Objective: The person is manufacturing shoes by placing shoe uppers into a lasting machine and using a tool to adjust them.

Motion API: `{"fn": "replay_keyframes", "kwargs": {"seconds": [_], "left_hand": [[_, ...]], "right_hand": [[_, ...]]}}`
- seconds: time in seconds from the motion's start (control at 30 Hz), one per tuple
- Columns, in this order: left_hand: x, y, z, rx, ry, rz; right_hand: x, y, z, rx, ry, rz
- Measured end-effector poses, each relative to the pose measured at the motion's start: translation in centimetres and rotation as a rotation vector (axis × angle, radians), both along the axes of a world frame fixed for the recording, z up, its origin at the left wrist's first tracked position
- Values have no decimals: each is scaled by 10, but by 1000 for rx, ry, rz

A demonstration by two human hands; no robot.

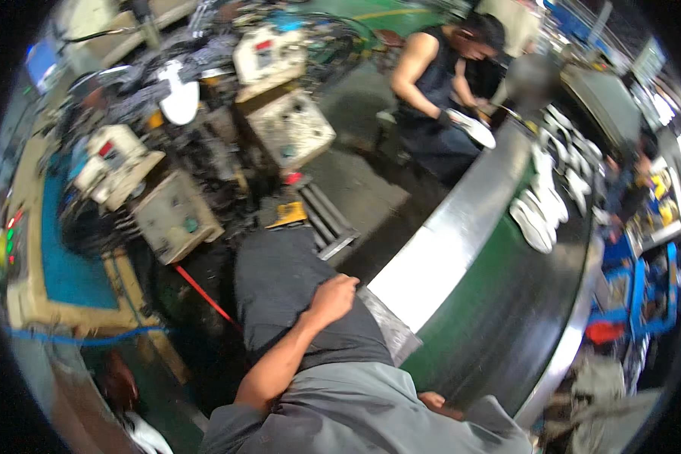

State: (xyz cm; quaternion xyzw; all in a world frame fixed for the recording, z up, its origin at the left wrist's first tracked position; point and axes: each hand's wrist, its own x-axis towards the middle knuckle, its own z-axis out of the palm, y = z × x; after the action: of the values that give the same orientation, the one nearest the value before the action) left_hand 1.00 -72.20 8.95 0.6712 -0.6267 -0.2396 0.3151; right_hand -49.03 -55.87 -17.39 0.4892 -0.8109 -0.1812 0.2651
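My left hand (pixel 333 300) rests over my dark trousers (pixel 276 284), its fingers curled into a loose fist with nothing visible in them. Lower right, beside my grey shirt, part of my right hand (pixel 431 399) shows near the conveyor's edge; its fingers are mostly hidden. A green conveyor belt (pixel 469 340) runs along my right, bordered by a shiny metal ledge (pixel 450 242). Several white shoes (pixel 532 225) lie on its far part, out of reach of both hands.
Ahead, a seated co-worker (pixel 431 83) holds a white shoe (pixel 473 130). Machines with pale control boxes (pixel 175 218) stand at left, one bearing a white shoe-shaped piece (pixel 180 102). A metal roller frame (pixel 327 219) lies beyond my knees. Blue crates (pixel 654 291) stand far right.
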Motion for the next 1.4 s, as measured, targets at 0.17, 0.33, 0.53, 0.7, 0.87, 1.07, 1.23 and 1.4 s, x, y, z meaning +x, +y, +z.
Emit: {"fn": "replay_keyframes", "kwargs": {"seconds": [0.17, 0.33, 0.53, 0.7, 0.87, 1.07, 1.23, 1.4], "left_hand": [[15, 16, -5, 24, 2, 130], [13, 6, -10, 37, 123, 138], [19, 5, -12, -1, 127, 110], [36, -12, -27, 57, 530, 100], [113, -16, -11, -10, 1360, 315], [282, 15, 54, -418, 1249, 838], [389, 37, 124, -415, 967, 1064], [456, 27, 156, -318, 723, 1079]], "right_hand": [[61, -65, 52, 64, -257, 58], [59, -123, 111, 96, -433, -56], [51, -145, 153, 178, -673, -230], [39, -248, 134, -211, -829, 281], [245, -360, 187, -387, -1398, 865], [514, -293, 243, 308, -1399, 1341], [560, -208, 244, 680, -800, 1459], [566, -219, 248, 736, -1008, 1429]]}}
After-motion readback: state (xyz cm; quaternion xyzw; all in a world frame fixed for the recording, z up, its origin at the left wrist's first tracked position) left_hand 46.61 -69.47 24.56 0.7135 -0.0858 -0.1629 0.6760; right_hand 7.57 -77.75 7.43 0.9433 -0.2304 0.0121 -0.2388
